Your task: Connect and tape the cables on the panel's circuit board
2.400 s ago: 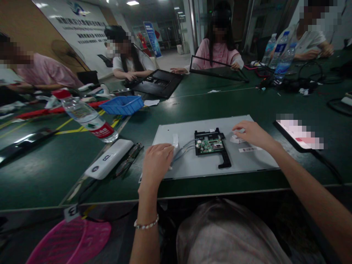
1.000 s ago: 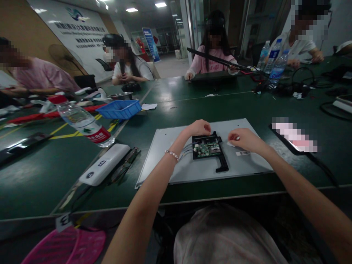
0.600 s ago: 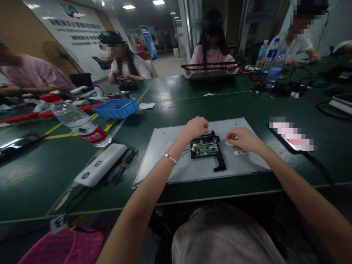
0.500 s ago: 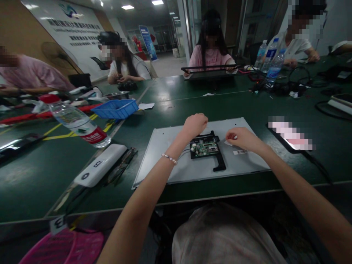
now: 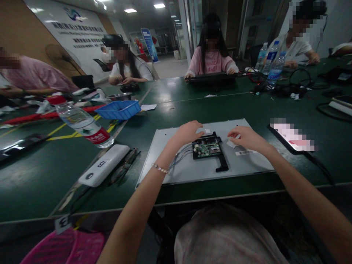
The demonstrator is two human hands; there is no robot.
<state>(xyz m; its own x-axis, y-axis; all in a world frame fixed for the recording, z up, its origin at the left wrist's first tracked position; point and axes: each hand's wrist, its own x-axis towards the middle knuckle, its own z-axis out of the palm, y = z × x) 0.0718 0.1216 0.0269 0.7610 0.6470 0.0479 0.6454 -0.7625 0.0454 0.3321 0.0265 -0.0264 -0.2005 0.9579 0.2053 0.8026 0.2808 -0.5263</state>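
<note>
Head view: circuit board (image 5: 206,148) within bracket (image 5: 223,162), tray (image 5: 129,111) near bottle (image 5: 85,125); left hand (image 5: 188,132) half-spread, right hand (image 5: 246,137) narrowed, hold unclear.

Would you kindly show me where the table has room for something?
The tabletop beyond the grey panel, right of the blue tray, is mostly bare; so is a patch left of the white device. It is crowded around the circuit board, left hand and right hand, and among the bottles and cables at far right.
</note>
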